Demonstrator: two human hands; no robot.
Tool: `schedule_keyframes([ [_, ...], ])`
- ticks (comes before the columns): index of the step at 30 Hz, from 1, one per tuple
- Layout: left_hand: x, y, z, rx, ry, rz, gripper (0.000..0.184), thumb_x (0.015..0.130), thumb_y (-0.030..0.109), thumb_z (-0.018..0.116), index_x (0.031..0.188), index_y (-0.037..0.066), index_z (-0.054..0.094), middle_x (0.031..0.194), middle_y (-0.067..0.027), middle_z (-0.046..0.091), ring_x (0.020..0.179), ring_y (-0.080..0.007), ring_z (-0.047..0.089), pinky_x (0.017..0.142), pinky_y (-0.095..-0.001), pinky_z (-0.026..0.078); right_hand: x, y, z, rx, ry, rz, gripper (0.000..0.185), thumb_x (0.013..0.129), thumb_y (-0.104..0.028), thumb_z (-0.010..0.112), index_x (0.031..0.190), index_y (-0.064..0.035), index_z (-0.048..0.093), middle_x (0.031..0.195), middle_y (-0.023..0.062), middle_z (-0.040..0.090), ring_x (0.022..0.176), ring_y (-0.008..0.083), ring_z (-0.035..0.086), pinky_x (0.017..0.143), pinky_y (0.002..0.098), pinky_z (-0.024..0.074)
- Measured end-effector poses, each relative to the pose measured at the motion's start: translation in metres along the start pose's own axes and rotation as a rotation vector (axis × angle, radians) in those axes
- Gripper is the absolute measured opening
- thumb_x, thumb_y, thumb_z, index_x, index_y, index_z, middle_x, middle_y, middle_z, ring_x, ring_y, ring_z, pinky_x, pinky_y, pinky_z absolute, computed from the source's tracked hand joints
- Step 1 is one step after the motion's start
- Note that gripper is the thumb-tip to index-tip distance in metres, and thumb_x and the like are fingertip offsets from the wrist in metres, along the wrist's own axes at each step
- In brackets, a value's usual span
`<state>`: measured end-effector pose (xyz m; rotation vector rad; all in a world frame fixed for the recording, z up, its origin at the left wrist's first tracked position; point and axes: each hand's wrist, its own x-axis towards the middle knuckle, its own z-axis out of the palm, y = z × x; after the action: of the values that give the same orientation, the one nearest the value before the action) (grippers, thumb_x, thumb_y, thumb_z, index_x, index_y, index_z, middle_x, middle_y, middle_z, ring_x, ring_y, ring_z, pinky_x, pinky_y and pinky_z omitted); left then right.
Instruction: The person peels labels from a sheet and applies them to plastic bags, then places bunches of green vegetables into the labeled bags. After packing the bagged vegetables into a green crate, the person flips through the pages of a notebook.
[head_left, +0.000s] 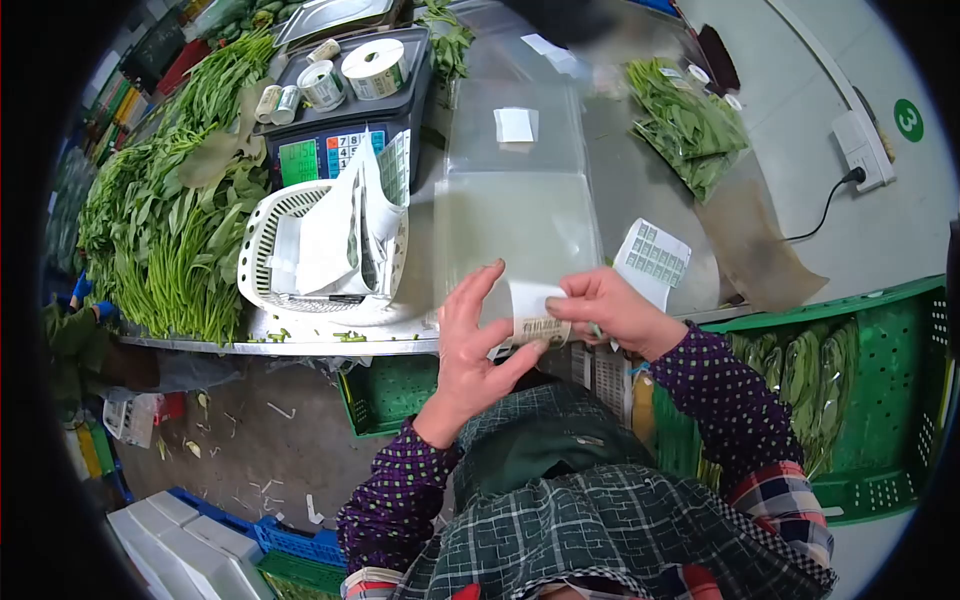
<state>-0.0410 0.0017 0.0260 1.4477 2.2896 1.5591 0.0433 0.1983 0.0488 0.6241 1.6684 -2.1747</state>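
Note:
A white barcode label [540, 312] is held up in front of me over the table's near edge. My right hand [612, 312] pinches its right side between thumb and fingers. At the label's lower left, the thumb and index finger of my left hand [470, 350] close on its edge, while the other fingers stretch upward. Just beyond, clear plastic bags [515, 215] lie flat in a stack, with a small white paper [516, 125] on them. Beside my right hand lies a sheet of printed labels [652, 258].
Leafy greens [170, 240] are heaped at left. A white basket [258, 250] with papers stands before a scale [350, 150] bearing label rolls [374, 68]. Bagged greens [690, 125] lie at far right. A green crate [880, 400] of packed greens sits lower right.

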Motion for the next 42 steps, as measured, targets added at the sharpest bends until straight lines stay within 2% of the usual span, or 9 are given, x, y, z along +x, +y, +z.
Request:
schedule_keyframes([
  [3, -0.003, 0.002, -0.006, -0.057, 0.083, -0.005, 0.013, 0.076, 0.005, 0.068, 0.088, 0.002, 0.067, 0.119, -0.0155, 0.056, 0.108, -0.0281, 0.053, 0.092, -0.0359, 0.041, -0.002, -0.003, 0.008, -0.319, 0.086, -0.106, 0.014, 0.085, -0.014, 0.068, 0.088, -0.0010, 0.063, 0.061, -0.0058, 0.053, 0.052, -0.0001, 0.043, 0.048, 0.0186, 0.0322],
  [5, -0.005, 0.005, -0.008, -0.386, -0.041, -0.284, 0.006, 0.079, 0.005, 0.066, 0.082, 0.001, 0.065, 0.099, -0.0119, 0.062, 0.087, -0.0238, 0.061, 0.074, -0.0329, 0.048, -0.013, -0.021, 0.015, -0.521, 0.188, -0.211, 0.016, 0.083, -0.012, 0.069, 0.094, -0.0011, 0.064, 0.060, -0.0063, 0.051, 0.054, 0.0001, 0.041, 0.049, 0.0191, 0.0317],
  [6, -0.004, 0.003, -0.001, -0.354, 0.081, -0.139, 0.005, 0.082, 0.004, 0.065, 0.081, -0.001, 0.064, 0.079, -0.0081, 0.061, 0.066, -0.0171, 0.058, 0.059, -0.0268, 0.045, -0.014, -0.025, 0.016, -0.555, 0.135, -0.254, 0.017, 0.082, -0.012, 0.069, 0.096, -0.0016, 0.065, 0.060, -0.0062, 0.050, 0.054, 0.0005, 0.040, 0.049, 0.0196, 0.0316],
  [12, -0.018, -0.009, 0.007, -0.424, 0.114, -0.355, 0.011, 0.082, 0.008, 0.069, 0.079, -0.001, 0.063, 0.063, -0.0040, 0.054, 0.055, -0.0088, 0.047, 0.050, -0.0241, 0.037, -0.008, -0.010, 0.024, -0.649, 0.056, -0.341, 0.019, 0.082, -0.011, 0.069, 0.099, -0.0024, 0.067, 0.057, -0.0048, 0.047, 0.053, 0.0022, 0.039, 0.048, 0.0222, 0.0321],
  [25, -0.005, -0.056, 0.055, -0.739, 0.010, -0.946, 0.020, 0.083, 0.012, 0.069, 0.094, -0.004, 0.068, 0.079, -0.0044, 0.068, 0.066, -0.0066, 0.059, 0.060, -0.0227, 0.047, 0.125, -0.047, -0.068, -0.761, 0.251, -0.410, 0.014, 0.078, -0.015, 0.068, 0.081, -0.0012, 0.067, 0.056, -0.0026, 0.052, 0.053, 0.0043, 0.043, 0.048, 0.0233, 0.0349],
  [33, 0.001, -0.085, 0.099, -0.749, -0.022, -1.159, 0.024, 0.081, 0.017, 0.070, 0.085, -0.006, 0.068, 0.073, -0.0044, 0.066, 0.061, -0.0064, 0.055, 0.055, -0.0250, 0.045, 0.207, 0.020, -0.102, -1.122, 0.429, -0.304, 0.029, 0.072, -0.033, 0.073, 0.087, -0.0101, 0.065, 0.077, 0.0135, 0.066, 0.073, 0.0286, 0.064, 0.064, 0.0382, 0.0489],
  [37, -0.015, -0.047, 0.072, -0.537, -0.390, -0.944, 0.022, 0.079, 0.018, 0.071, 0.083, -0.003, 0.066, 0.069, -0.0077, 0.066, 0.058, -0.0085, 0.056, 0.054, -0.0304, 0.047, 0.194, 0.013, -0.095, -1.199, 0.551, -0.204, 0.036, 0.073, -0.037, 0.072, 0.094, -0.0107, 0.062, 0.077, 0.0136, 0.066, 0.074, 0.0291, 0.064, 0.066, 0.0390, 0.0493],
  [40, -0.003, -0.039, 0.046, -0.282, -0.385, -0.654, 0.020, 0.078, 0.018, 0.072, 0.086, 0.001, 0.067, 0.069, -0.0100, 0.065, 0.054, -0.0151, 0.058, 0.055, -0.0322, 0.048, 0.186, 0.006, -0.105, -0.983, 0.614, -0.319, 0.035, 0.075, -0.030, 0.073, 0.098, -0.0066, 0.061, 0.075, 0.0119, 0.066, 0.072, 0.0245, 0.065, 0.063, 0.0358, 0.0494],
  [42, 0.018, -0.064, 0.036, -0.240, -0.345, -0.571, 0.020, 0.075, 0.014, 0.073, 0.091, 0.002, 0.069, 0.085, -0.0125, 0.066, 0.078, -0.0227, 0.062, 0.072, -0.0340, 0.048, 0.163, 0.008, -0.094, -0.344, 0.532, -0.212, 0.034, 0.074, -0.019, 0.075, 0.098, -0.0004, 0.061, 0.074, 0.0088, 0.066, 0.071, 0.0177, 0.065, 0.060, 0.0311, 0.0490],
])
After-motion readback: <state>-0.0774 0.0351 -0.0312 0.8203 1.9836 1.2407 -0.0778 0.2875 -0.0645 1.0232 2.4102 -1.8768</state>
